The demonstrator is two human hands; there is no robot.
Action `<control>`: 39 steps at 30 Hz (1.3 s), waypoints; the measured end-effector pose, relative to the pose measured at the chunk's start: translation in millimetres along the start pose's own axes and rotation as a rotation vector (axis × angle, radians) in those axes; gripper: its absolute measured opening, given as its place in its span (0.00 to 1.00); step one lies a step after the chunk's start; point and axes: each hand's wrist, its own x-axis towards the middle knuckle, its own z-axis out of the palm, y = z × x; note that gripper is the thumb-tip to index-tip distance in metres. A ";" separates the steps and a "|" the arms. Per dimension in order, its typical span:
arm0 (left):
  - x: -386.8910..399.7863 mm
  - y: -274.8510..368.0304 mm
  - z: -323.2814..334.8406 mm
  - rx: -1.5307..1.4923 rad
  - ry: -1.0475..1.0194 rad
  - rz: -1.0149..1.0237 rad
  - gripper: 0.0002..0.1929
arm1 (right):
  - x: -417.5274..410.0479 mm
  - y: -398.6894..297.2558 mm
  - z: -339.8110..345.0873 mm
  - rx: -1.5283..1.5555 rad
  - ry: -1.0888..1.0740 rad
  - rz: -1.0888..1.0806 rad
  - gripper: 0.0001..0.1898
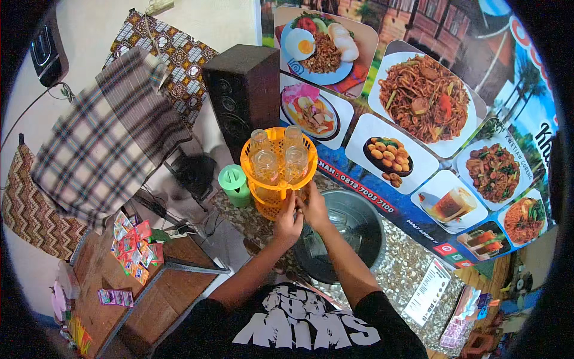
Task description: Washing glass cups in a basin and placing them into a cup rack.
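A yellow two-tier plastic rack (285, 192) stands on the stone-chip counter, with several upturned clear glasses (264, 160) on its top tier. My left hand (289, 219) is at the front of its lower tier, fingers pointing up beneath the upper rim. Close beside it, my right hand (315, 207) reaches to the same tier from the right. Something clear, perhaps a glass, shows between the fingers, but my hands partly hide it and the grip is unclear. Beneath my right forearm, a dark round basin (372, 242) holds clear glassware (343, 233).
A green lidded pitcher (234, 185) stands left of the rack, before a black loudspeaker (244, 85). A food-picture banner (332, 157) borders the counter (399, 264), which bears a printed sheet (428, 291). Sachets (134, 247) lie on a brown wooden table (179, 287) at left.
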 end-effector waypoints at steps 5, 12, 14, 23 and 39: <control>4.6 -17.4 11.0 0.077 0.027 -0.021 0.38 | 8.5 -1.0 0.4 -0.037 -0.017 0.003 0.32; 1.5 -15.7 11.7 0.087 0.112 0.050 0.32 | 13.2 10.1 6.5 -0.039 -0.075 0.016 0.32; -0.8 -13.9 8.8 0.110 0.145 0.062 0.31 | 14.2 17.7 8.4 -0.097 -0.079 0.028 0.31; -8.1 -2.9 -31.5 -0.160 0.219 -0.037 0.14 | 20.8 12.0 13.4 0.005 -0.073 0.011 0.29; 30.5 2.1 -136.2 -0.459 0.493 -0.248 0.20 | 70.7 -7.7 -43.5 0.091 0.207 0.156 0.14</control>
